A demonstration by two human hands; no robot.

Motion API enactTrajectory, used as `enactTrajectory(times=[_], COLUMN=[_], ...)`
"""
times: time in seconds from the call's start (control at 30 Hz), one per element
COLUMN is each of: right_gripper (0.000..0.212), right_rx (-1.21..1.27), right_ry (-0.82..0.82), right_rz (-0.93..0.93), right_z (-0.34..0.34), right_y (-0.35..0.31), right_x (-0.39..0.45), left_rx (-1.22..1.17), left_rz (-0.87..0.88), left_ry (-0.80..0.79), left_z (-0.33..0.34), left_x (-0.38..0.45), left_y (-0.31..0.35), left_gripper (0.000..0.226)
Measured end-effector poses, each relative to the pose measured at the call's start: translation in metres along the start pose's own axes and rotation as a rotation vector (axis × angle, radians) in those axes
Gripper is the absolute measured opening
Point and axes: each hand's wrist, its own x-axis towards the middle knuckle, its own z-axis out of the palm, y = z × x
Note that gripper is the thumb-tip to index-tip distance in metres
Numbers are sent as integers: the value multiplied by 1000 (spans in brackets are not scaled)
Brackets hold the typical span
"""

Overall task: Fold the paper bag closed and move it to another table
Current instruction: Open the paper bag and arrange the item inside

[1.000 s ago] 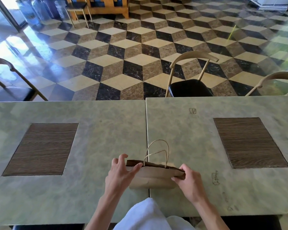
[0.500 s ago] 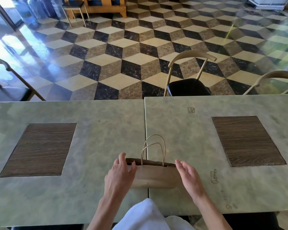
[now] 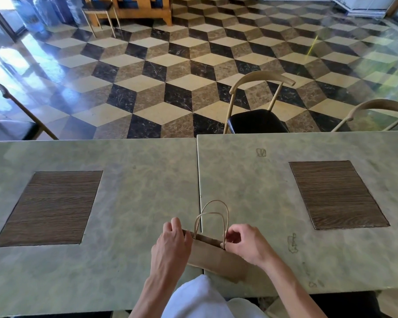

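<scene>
My left hand (image 3: 170,246) grips the bag's (image 3: 216,260) left top edge; my right hand (image 3: 246,244) pinches its right rim by the handles (image 3: 213,216). The bag stands on the tabletop (image 3: 251,191), straddling the seam.

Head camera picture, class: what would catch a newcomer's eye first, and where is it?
Probably the small brown paper bag at the near edge, straddling the seam between two green tables, with the left hand and right hand pinching its top corners and its twine handles upright. Beyond, the cube-pattern tiled floor fills the upper half.
</scene>
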Motion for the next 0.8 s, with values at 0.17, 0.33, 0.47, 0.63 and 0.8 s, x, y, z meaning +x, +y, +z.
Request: enactTrajectory(times=[0.17, 0.33, 0.47, 0.63, 0.8], right_gripper=[9, 9, 11, 11, 9], right_rx=[11, -31, -89, -66, -105], right_ry=[-126, 143, 273, 399, 478], right_rz=[10, -94, -194, -246, -242], right_z=[-2, -4, -1, 2, -1], right_y=[-1, -10, -14, -19, -25], right_x=[3, 4, 7, 10, 11], left_rx=[-37, -174, -181, 44, -91], left_rz=[-5, 32, 53, -12, 73], left_ry=[-13, 28, 30, -151, 20], left_z=[4, 5, 1, -15, -18], left_x=[-1, 3, 7, 4, -5], left_y=[-3, -5, -8, -6, -11], left_gripper=[29, 34, 38, 38, 38])
